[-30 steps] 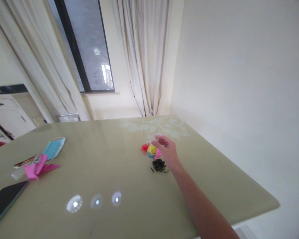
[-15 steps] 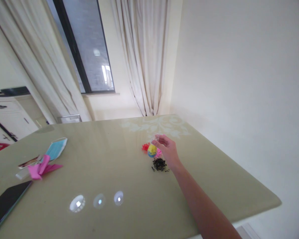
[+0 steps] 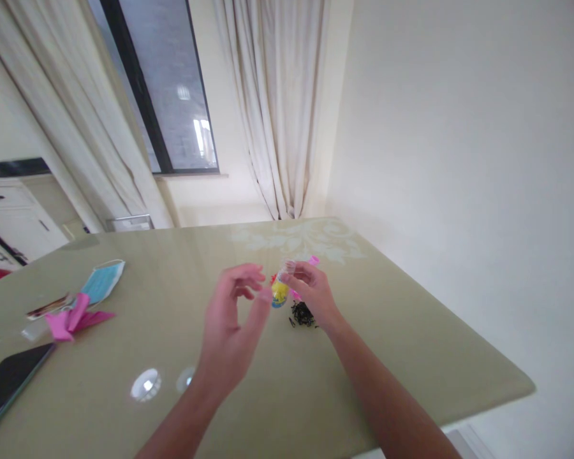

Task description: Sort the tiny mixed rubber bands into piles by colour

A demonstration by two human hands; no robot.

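Between the thumb and fingers of my right hand is a small clear container with yellow and blue contents. It tilts with its clear top toward the fingers; whether it is a bag or a bottle I cannot make out. My left hand is just to its left, fingers curved and apart from the thumb, apparently holding nothing. Below the right hand lies a pile of small black pieces, partly covered by it. Bits of red and pink show behind the container.
A pink object sits just beyond my right hand. On the table's left are a blue face mask, a folded pink piece and a dark flat device. The table's right edge runs beside a white wall.
My left hand has come into view and moved up beside the container. My right hand has shifted slightly left with the container, which is now more tilted. A pink object shows behind it.
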